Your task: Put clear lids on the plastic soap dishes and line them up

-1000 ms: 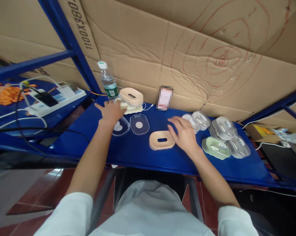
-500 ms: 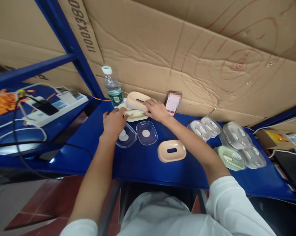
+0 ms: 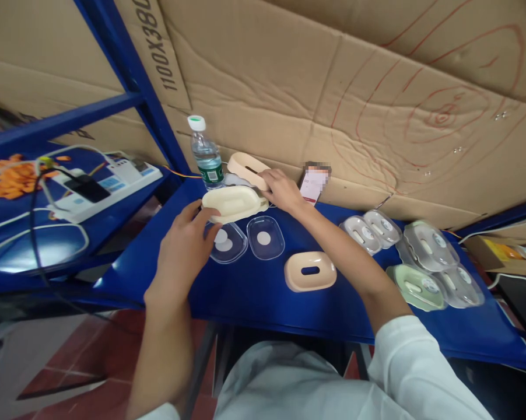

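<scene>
My left hand [image 3: 183,242] grips the near left end of a cream oval dish [image 3: 232,201], its hollow side facing up and tilted toward me. On the peach oval cover with a slot [image 3: 241,165], my right hand [image 3: 284,189] has its fingers closed at the right end. That cover lies just behind the cream dish, and another cream piece [image 3: 263,204] partly shows beneath. In front of the dish are two clear plastic lids, a left one [image 3: 234,255] and a right one [image 3: 274,245], with round white stickers. A second peach cover [image 3: 295,279] rests nearer me.
A water bottle [image 3: 206,154] stands behind the dish, and a phone [image 3: 312,185] leans on the cardboard wall [image 3: 263,76]. Several clear-lidded cases, including a green case [image 3: 416,291], sit at the right of the blue table [image 3: 245,303]. A power strip [image 3: 101,204] is on the left.
My left hand has lifted and tipped the cream dish, exposing its inside, and has drawn back toward me. My right hand stays at the peach cover. The view has shifted slightly.
</scene>
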`<state>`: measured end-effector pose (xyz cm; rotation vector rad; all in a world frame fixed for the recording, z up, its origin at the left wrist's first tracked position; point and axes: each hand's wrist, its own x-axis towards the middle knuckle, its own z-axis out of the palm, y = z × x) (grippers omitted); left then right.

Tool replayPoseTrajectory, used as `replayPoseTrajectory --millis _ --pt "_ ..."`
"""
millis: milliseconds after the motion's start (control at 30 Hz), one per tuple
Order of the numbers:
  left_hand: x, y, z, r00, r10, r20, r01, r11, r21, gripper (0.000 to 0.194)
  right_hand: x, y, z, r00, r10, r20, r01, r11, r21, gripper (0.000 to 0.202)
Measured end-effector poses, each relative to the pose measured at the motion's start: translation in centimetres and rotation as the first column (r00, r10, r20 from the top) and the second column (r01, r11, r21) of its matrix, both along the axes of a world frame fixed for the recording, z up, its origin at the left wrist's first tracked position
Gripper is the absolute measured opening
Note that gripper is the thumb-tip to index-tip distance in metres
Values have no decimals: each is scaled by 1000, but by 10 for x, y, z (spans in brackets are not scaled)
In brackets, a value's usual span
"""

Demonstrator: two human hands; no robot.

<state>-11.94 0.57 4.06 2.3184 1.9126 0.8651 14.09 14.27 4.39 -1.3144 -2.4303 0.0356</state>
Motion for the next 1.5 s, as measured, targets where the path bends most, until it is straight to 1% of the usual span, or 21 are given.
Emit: replayPoseTrajectory --millis 33,167,200,267,300,367,400,467,533,600,667,733,800,867,1000,1100,1167,1233,1300,1367,1500 --pt "-2 -7 0 1000 0 10 0 1000 7 31 -2 0 -2 1000 21 22 -20 1000 -23 49" --pt "-8 -29 6 999 -31 31 30 999 36 33 -3 -6 -6 998 41 48 -34 989 -143 89" --pt "-9 -34 8 998 -48 30 47 998 40 33 0 -13 -5 999 36 23 -32 988 -148 92" --pt "-8 -45 11 996 -88 29 87 995 40 35 13 -37 -2 997 51 -49 -57 991 -118 84" --pt "-7 -50 11 994 -108 34 106 994 40 35 23 -54 -1 994 76 -84 -84 992 -99 77" --pt "-4 -59 9 987 -147 63 145 989 42 32 44 -100 -2 983 134 -125 -146 985 -91 67" --pt "-3 -64 6 982 -170 85 166 985 52 31 56 -127 -5 981 153 -122 -167 979 -114 65" --pt "2 -70 -1 961 -245 126 236 968 84 26 78 -182 -14 990 135 -50 -142 973 -180 68" --pt "9 -75 -9 925 -347 152 333 936 113 22 99 -232 -29 996 77 51 -63 971 -230 78" --pt "18 -78 -16 890 -422 173 406 906 120 20 117 -271 -44 995 5 98 16 976 -219 80" --pt "29 -81 -23 867 -459 194 446 889 109 20 134 -298 -59 992 -97 79 109 980 -167 70" --pt "40 -84 -30 851 -481 211 472 877 93 19 149 -315 -70 975 -222 14 223 970 -94 59" --pt "50 -87 -37 838 -502 212 498 864 74 20 160 -325 -78 945 -326 -40 325 945 -28 55" --pt "57 -90 -43 829 -524 198 523 850 57 21 166 -328 -83 927 -371 -60 372 928 6 55" --pt "65 -95 -51 832 -532 158 539 843 2 27 171 -326 -85 937 -339 -83 341 940 2 56" --pt "67 -101 -55 842 -521 143 532 845 -54 30 173 -322 -83 916 -351 -193 359 933 9 54" --pt "71 -105 -60 836 -532 137 545 834 -86 29 172 -319 -81 888 -355 -292 377 926 23 48" --pt "79 -109 -66 825 -553 112 564 819 -104 27 166 -316 -78 889 -320 -328 349 937 30 42" --pt "90 -110 -72 816 -574 65 577 808 -117 23 156 -312 -74 929 -255 -268 272 962 27 40" --pt "102 -111 -76 815 -578 39 578 805 -137 25 142 -308 -70 970 -183 -161 189 982 24 39" --pt "115 -110 -78 840 -537 82 543 822 -175 45 119 -302 -60 994 -107 -28 107 994 7 41"
